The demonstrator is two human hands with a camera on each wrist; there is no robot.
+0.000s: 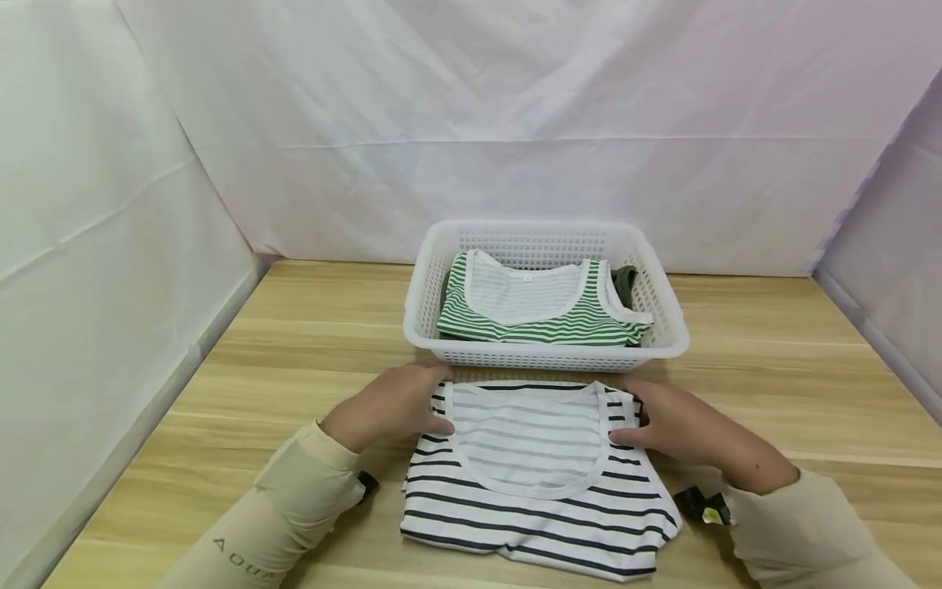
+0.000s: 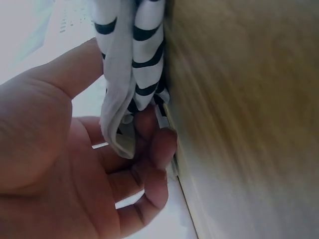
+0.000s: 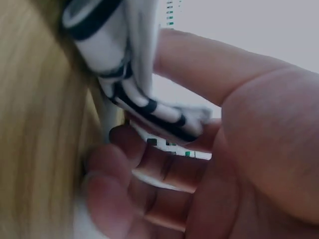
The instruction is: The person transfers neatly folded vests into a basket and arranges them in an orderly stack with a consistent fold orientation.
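Note:
A folded white top with black stripes (image 1: 530, 511) lies on the wooden table, its wide neckline facing up. At its left shoulder edge my left hand (image 1: 401, 401) pinches the cloth, thumb on top. My right hand (image 1: 673, 421) holds the opposite shoulder edge the same way. In the left wrist view, layered striped cloth (image 2: 148, 55) hangs between the thumb and the curled fingers (image 2: 157, 186). The right wrist view has a fold of the striped top (image 3: 144, 102) between the thumb and bent fingers (image 3: 112, 169).
Just beyond the top stands a white plastic basket (image 1: 545, 357). Inside it lies a folded green-striped tank top (image 1: 471, 307), with a dark green cloth (image 1: 625, 282) at its right. White curtains (image 1: 515, 98) enclose the back and sides of the table (image 1: 294, 327).

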